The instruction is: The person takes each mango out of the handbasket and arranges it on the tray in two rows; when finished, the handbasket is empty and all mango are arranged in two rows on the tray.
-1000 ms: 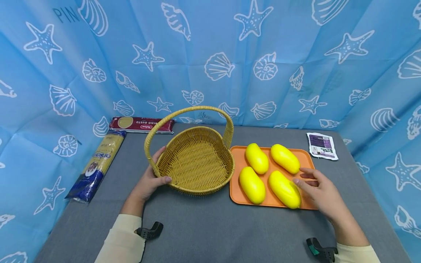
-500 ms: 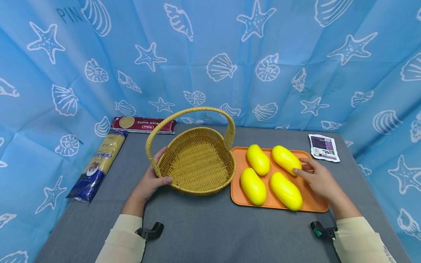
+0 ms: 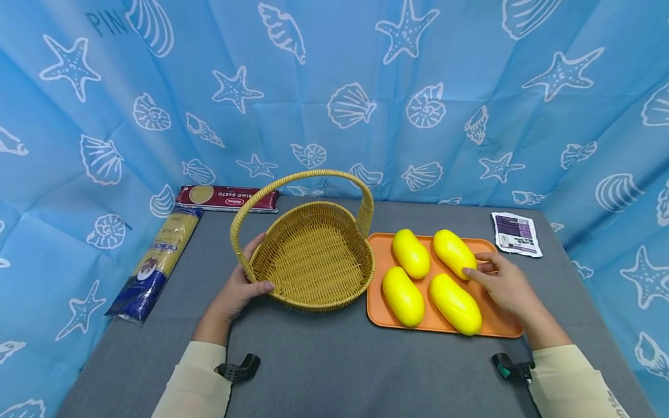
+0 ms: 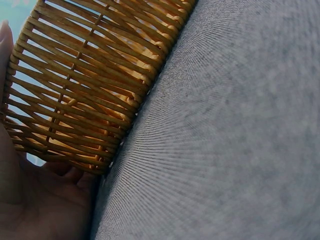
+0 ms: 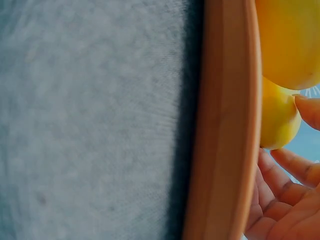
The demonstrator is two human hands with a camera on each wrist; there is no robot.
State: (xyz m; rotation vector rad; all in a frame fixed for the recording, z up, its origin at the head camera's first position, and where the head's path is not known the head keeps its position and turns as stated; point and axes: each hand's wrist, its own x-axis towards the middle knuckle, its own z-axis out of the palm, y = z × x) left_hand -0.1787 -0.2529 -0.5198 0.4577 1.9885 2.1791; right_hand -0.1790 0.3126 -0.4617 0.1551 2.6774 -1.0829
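Observation:
A woven wicker basket (image 3: 313, 255) with a tall arched handle stands mid-table, its inside bare. My left hand (image 3: 237, 290) grips its left side, thumb over the front rim and fingers round the outer wall; the left wrist view shows the weave (image 4: 80, 85) close up. Several yellow mangoes lie on an orange tray (image 3: 373, 307) to the right. My right hand (image 3: 504, 284) is at the back-right mango (image 3: 453, 252), pinching its near end between thumb and fingers. The front-right mango (image 3: 456, 305) lies just left of that hand, apart from it.
A blue and gold pasta packet (image 3: 157, 261) lies at the left, with a red pasta packet (image 3: 227, 198) behind it. At the back right is a white and purple sachet (image 3: 516, 234). A blue shell-patterned curtain (image 3: 313, 87) hangs round the table's far edge.
My right hand has moved back and slightly left, from between the two right-hand mangoes onto the back-right one, and its thumb and fingers have closed on it. The left hand and basket stay put.

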